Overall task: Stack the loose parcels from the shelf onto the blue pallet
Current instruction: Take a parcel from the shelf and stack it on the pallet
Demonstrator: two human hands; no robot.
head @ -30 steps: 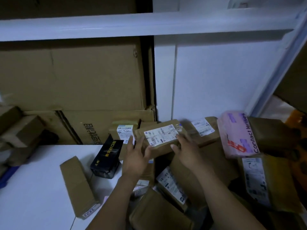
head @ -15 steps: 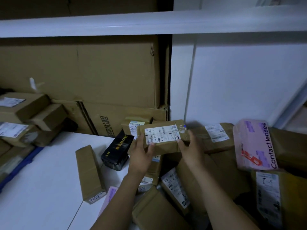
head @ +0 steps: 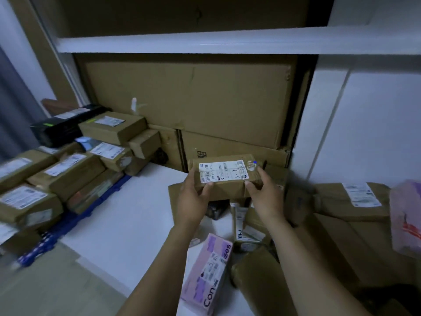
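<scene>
Transfer step: gripping a brown parcel (head: 224, 176) by its two short ends, left hand (head: 193, 197) clamping one end and right hand (head: 265, 197) the other. Pressing both thumbs on the near top edge and wrapping the fingers round the ends. Holding it level and label-up, probably for setting it down flat with the label readable. Carrying it raised above the white shelf (head: 127, 224), well apart from the blue pallet (head: 66, 226). Using two hands likely for steadiness more than weight; judging the parcel light and rigid.

Noting the pallet as already loaded: taped cartons (head: 68, 169) lying flat in tiers, labels up, packed edge to edge, presumably for a stable stack. Seeing only the pallet's blue edge below them. Guessing at a landing spot on the tier nearest the shelf; cannot tell whether any gap lies further back.

Counting more loose parcels (head: 341, 224) heaped further from the pallet than the held one, plus a pink box (head: 207, 274) lying on the shelf. Judging the task partway along.

Expecting next: swinging toward the pallet, lowering flat, releasing both ends together. Watching for clipping the stack's near corner or nudging an upper carton off its tier.
</scene>
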